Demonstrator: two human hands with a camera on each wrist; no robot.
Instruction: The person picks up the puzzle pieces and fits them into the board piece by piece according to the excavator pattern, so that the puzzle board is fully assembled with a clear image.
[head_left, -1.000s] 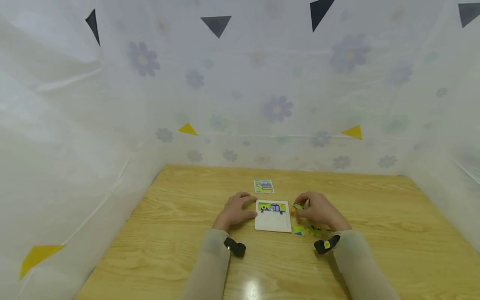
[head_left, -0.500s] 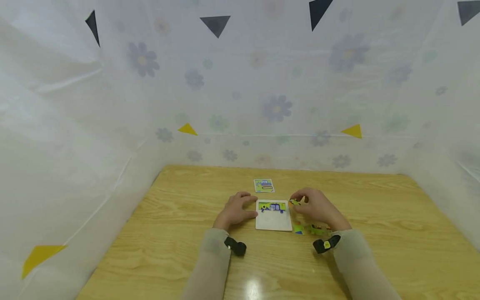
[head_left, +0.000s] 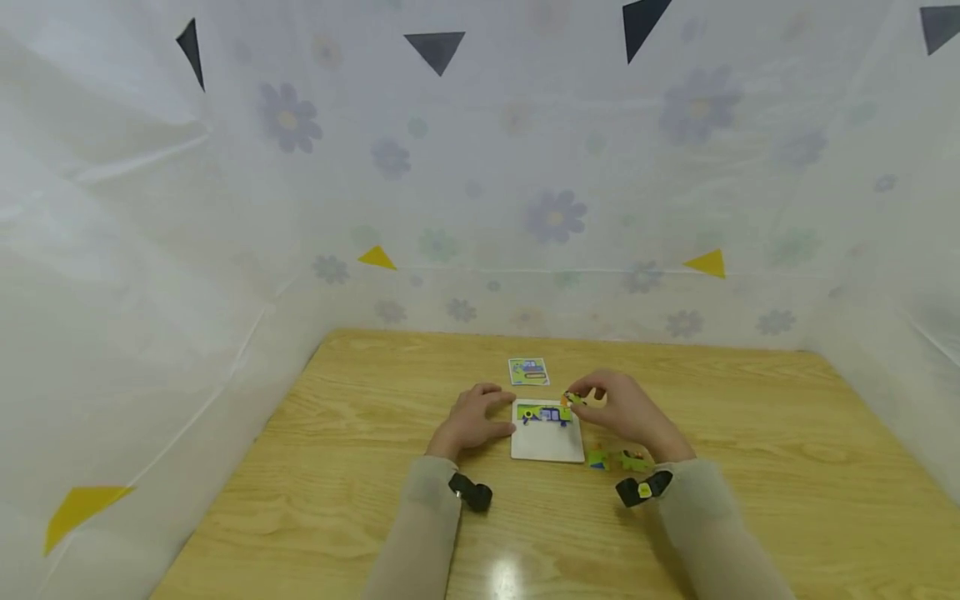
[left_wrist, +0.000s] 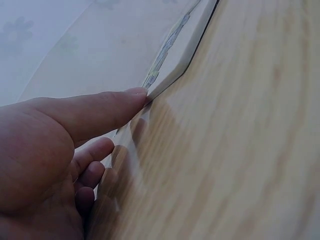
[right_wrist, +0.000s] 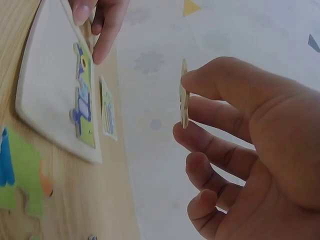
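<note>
A white puzzle tray (head_left: 546, 448) lies on the wooden table (head_left: 375, 467), with a row of green and blue pieces (head_left: 545, 413) fitted along its far edge. My left hand (head_left: 474, 421) rests beside the tray's left edge, its thumb (left_wrist: 107, 112) touching the tray's rim (left_wrist: 172, 77) and its fingers relaxed. My right hand (head_left: 618, 410) hovers over the tray's far right corner and pinches a small puzzle piece (right_wrist: 184, 101) between thumb and fingertips. In the right wrist view the tray (right_wrist: 47, 95) lies below it.
Loose puzzle pieces (head_left: 617, 459) lie on the table right of the tray, and they show as green and blue shapes (right_wrist: 17, 172) in the right wrist view. A small picture card (head_left: 528, 372) lies beyond the tray. White flowered sheets wall in the table on three sides.
My right hand has lifted the small piece and moved left, from beside the tray's right edge to over its far right corner. The left hand has stayed put.
</note>
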